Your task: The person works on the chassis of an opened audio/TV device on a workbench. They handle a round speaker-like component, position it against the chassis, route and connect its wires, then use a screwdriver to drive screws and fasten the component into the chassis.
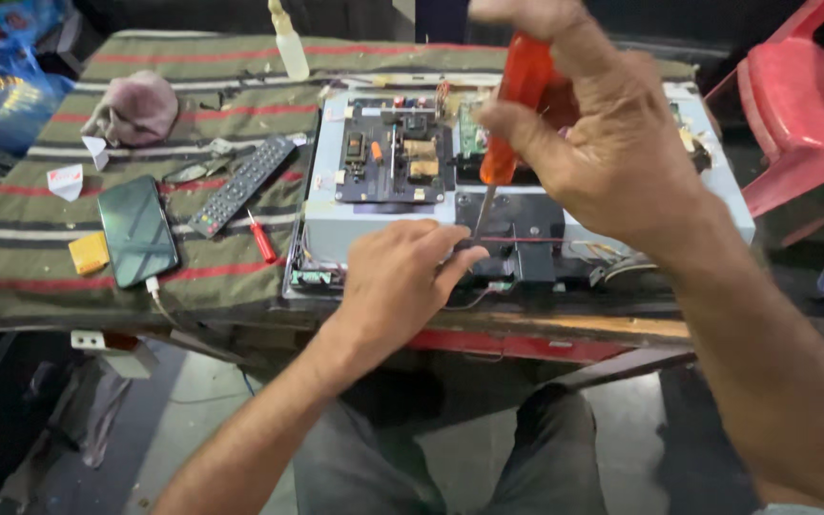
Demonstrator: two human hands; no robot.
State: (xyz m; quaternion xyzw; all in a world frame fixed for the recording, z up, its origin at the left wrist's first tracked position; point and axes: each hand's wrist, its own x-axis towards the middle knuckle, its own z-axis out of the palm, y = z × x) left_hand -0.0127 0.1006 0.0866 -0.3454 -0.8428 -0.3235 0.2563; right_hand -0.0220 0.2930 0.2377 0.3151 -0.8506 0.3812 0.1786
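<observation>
Gripping orange screwdriver (519,100), right hand (603,143), left hand (402,277) on panel (336,224)

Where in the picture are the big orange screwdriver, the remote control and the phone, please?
big orange screwdriver (519,105): head view, on the orange handle held in the right hand.
remote control (242,185): head view, middle of its keypad.
phone (137,231): head view, centre of the dark screen.
</observation>
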